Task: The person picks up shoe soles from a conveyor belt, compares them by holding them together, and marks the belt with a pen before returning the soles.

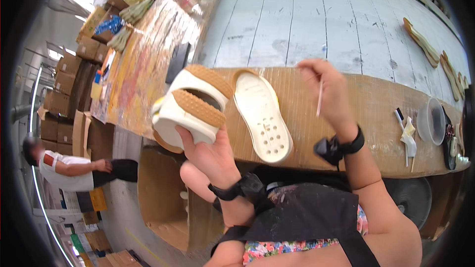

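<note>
My left hand is closed around white shoe soles with tan, bumpy tread pieces, held up tilted over the table's near edge. At least two seem stacked together; the fingers behind them are hidden. To their right, a cream shoe sole lies flat on the brown cardboard table cover, with round hollows in its near half and a tan rim at its far end. Over the cardboard, right of that sole, my right hand pinches a thin white stick pointing down; the hand is slightly blurred.
A pale blue slatted surface lies beyond, with several tan soles at right. A clear tub, small brush and white cloth sit right. Left are a dark block, gloves, an open carton and a standing person.
</note>
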A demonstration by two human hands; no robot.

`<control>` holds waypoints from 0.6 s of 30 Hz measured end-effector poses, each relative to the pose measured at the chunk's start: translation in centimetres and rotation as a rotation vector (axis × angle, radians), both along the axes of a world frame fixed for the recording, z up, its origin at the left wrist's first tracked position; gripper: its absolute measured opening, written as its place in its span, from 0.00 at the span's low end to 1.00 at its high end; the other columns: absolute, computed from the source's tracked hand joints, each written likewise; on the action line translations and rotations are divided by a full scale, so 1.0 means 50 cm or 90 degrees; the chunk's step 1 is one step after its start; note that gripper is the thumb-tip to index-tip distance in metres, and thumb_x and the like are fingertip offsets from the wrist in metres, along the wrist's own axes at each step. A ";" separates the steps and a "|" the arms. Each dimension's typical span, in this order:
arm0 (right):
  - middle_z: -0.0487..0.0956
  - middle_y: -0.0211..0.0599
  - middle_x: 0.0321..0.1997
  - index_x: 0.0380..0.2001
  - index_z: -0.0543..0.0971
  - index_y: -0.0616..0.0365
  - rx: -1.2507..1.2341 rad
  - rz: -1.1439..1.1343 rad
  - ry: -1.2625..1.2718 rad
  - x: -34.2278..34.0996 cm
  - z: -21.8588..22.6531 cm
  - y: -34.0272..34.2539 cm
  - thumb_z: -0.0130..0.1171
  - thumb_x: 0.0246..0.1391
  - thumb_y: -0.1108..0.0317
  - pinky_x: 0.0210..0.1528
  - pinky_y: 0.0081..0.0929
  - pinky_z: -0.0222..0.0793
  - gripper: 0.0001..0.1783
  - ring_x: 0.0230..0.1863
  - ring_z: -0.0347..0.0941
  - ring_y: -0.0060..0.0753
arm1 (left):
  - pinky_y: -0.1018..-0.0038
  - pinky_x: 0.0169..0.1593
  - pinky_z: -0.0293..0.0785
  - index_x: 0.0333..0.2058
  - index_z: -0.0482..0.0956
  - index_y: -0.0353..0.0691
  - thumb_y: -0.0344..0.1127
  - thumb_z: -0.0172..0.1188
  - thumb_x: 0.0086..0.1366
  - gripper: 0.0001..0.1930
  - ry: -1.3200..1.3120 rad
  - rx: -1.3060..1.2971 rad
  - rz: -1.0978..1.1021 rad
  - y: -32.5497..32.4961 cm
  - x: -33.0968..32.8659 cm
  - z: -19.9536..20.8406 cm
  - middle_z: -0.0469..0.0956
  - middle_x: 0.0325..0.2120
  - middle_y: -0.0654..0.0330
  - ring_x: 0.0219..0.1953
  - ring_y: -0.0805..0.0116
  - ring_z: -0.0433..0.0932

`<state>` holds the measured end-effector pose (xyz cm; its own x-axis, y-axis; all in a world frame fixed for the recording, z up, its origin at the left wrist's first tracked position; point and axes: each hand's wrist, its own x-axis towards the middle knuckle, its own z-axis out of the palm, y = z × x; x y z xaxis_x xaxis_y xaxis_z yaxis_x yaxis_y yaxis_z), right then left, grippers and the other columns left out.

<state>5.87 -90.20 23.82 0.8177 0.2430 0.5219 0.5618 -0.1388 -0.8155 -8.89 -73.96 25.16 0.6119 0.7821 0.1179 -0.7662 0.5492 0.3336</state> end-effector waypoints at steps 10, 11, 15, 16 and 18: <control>0.74 0.43 0.21 0.30 0.76 0.59 -0.040 0.258 0.101 -0.044 -0.069 -0.006 0.56 0.43 0.72 0.27 0.29 0.65 0.08 0.25 0.70 0.41 | 0.62 0.54 0.61 0.50 0.62 0.35 0.44 0.45 0.61 0.23 0.372 0.017 0.083 0.015 -0.046 0.024 0.68 0.46 0.55 0.49 0.58 0.66; 0.74 0.43 0.21 0.30 0.76 0.59 -0.041 0.255 0.101 -0.053 -0.066 -0.001 0.56 0.43 0.72 0.27 0.29 0.65 0.08 0.25 0.70 0.41 | 0.62 0.54 0.61 0.50 0.62 0.35 0.44 0.45 0.61 0.23 0.372 0.015 0.079 0.011 -0.044 0.017 0.68 0.46 0.55 0.49 0.58 0.66; 0.73 0.44 0.26 0.35 0.75 0.58 -0.153 0.274 -0.015 -0.070 -0.058 0.031 0.56 0.44 0.70 0.31 0.29 0.65 0.12 0.28 0.70 0.42 | 0.65 0.52 0.62 0.48 0.63 0.34 0.45 0.41 0.62 0.22 0.336 0.022 -0.003 0.017 -0.055 -0.009 0.68 0.44 0.53 0.46 0.58 0.68; 0.74 0.45 0.28 0.36 0.75 0.58 -0.117 0.244 0.033 -0.071 -0.060 0.037 0.56 0.45 0.69 0.32 0.30 0.65 0.12 0.30 0.69 0.43 | 0.66 0.51 0.63 0.47 0.64 0.34 0.44 0.41 0.62 0.21 0.330 0.019 -0.050 0.015 -0.059 -0.010 0.69 0.44 0.53 0.46 0.59 0.68; 0.73 0.49 0.37 0.43 0.70 0.59 -0.096 0.247 0.103 -0.073 -0.058 0.035 0.55 0.47 0.66 0.40 0.31 0.64 0.19 0.37 0.69 0.47 | 0.70 0.50 0.64 0.45 0.66 0.33 0.41 0.41 0.61 0.19 0.358 0.032 -0.091 0.005 -0.059 -0.003 0.70 0.42 0.53 0.44 0.62 0.70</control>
